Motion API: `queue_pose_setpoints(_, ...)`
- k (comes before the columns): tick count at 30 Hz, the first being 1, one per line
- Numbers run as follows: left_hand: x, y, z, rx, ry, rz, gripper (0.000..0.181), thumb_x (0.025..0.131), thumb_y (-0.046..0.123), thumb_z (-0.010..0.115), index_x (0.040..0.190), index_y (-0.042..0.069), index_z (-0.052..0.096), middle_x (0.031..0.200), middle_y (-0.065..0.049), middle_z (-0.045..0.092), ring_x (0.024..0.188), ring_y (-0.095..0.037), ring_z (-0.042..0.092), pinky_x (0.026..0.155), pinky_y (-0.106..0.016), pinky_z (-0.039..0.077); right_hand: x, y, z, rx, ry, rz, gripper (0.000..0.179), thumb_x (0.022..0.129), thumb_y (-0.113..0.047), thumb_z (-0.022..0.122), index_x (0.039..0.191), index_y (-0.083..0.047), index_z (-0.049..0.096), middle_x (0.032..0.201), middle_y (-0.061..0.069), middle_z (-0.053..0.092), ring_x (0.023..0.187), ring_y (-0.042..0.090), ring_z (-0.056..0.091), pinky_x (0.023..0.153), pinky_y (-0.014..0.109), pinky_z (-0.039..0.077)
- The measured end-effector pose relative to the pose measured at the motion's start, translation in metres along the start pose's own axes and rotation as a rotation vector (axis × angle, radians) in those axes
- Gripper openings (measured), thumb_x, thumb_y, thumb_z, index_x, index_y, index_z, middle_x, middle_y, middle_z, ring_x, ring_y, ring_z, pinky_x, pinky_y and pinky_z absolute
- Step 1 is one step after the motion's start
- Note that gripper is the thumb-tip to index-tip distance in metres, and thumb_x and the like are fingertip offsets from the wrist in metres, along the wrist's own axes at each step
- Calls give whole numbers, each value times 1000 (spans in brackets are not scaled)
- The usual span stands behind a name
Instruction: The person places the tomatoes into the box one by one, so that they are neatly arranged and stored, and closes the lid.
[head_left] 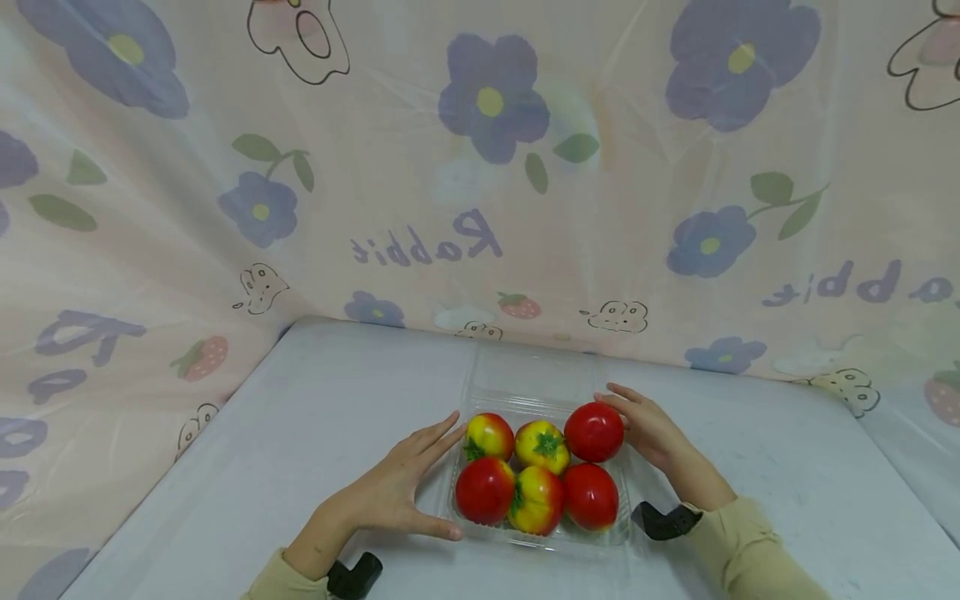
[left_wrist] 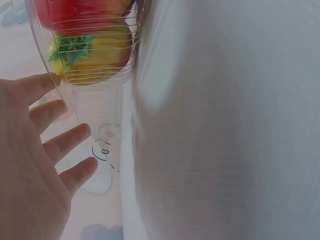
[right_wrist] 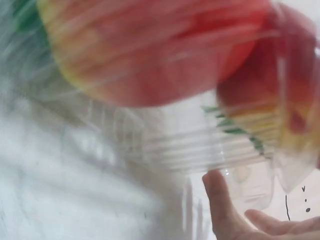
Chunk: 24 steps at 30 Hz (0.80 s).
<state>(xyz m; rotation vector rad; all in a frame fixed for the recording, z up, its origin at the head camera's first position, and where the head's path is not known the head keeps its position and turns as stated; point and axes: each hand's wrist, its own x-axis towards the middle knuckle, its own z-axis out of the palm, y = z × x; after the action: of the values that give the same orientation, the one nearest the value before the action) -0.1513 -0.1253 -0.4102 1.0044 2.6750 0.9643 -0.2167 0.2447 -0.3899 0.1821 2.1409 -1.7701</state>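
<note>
A clear plastic clamshell box (head_left: 540,546) lies with its lid (head_left: 536,375) folded back at the far side. Several round, glossy red-and-yellow tomatoes (head_left: 591,497) fill it in two rows, some showing green leafy tops. On the left, my left hand (head_left: 397,487) has its fingers spread, fingertips at the rim and thumb stretched toward the near left corner. The left wrist view shows one fingertip (left_wrist: 54,80) right at the clear wall. My right hand (head_left: 648,429) reaches round the far right corner with extended fingers, beside the topmost red tomato (head_left: 594,432).
The box stands on a table with a white cover (head_left: 360,383). A curtain (head_left: 585,250) printed with flowers and rabbits hangs behind and along the left. Black straps (head_left: 663,521) sit at both wrists, next to beige sleeves (head_left: 750,546).
</note>
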Motion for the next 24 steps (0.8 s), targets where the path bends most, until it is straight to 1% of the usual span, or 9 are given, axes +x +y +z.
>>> queue_pose_setpoints(2,0,0,0,1,2,3,109,66,66,73,154,30,19,162,-2,12,142,-37,24,105,-70,26,1,2,0,-5,30,-15,68,101,-28,46,153,0,12,149,29,32,112,22,58,98,36,50)
queue_pose_setpoints(3,0,0,0,2,3,3,109,66,66,73,154,30,20,162,-3,12,142,-37,24,105,-70,27,1,3,0,-6,41,-25,66,100,-25,46,152,0,14,146,28,37,103,14,60,93,30,52)
queue_pose_setpoints(5,0,-1,1,1,3,2,109,66,66,73,154,30,20,162,-3,12,142,-37,24,105,-70,27,1,5,0,-2,61,-41,63,100,-20,46,152,0,17,139,24,46,90,4,61,83,22,54)
queue_pose_setpoints(7,0,-1,1,2,3,0,109,66,66,73,154,30,20,162,-3,12,142,-37,24,105,-70,27,1,6,-1,10,69,-54,62,99,-18,47,151,0,18,136,20,51,84,1,61,79,18,53)
queue_pose_setpoints(13,0,0,1,2,4,-7,109,66,66,73,154,30,20,162,-1,12,143,-37,24,105,-70,27,1,6,0,19,77,-65,62,99,-17,47,151,-1,19,136,20,51,82,0,61,78,18,54)
queue_pose_setpoints(17,0,1,0,0,0,-7,109,66,65,73,154,30,20,162,-1,12,143,-37,24,105,-70,26,1,6,0,27,81,-65,63,99,-18,49,152,-2,19,119,6,61,83,1,61,78,18,54)
queue_pose_setpoints(20,0,1,0,2,0,-1,109,66,65,73,154,29,20,162,-1,12,143,-37,23,105,-70,26,1,6,0,34,83,-68,64,99,-21,51,152,-3,19,109,-4,63,84,1,62,79,19,53)
queue_pose_setpoints(22,0,1,0,4,1,3,109,66,65,73,154,29,20,162,-2,12,143,-37,24,106,-69,26,1,6,0,30,86,-73,65,99,-23,51,153,-5,19,112,-1,63,86,1,61,82,20,52)
queue_pose_setpoints(24,0,1,-1,7,1,7,109,66,65,73,154,28,20,162,-2,12,143,-37,24,106,-69,26,1,6,0,19,89,-75,66,99,-25,51,153,-6,19,123,9,61,90,1,61,91,25,51)
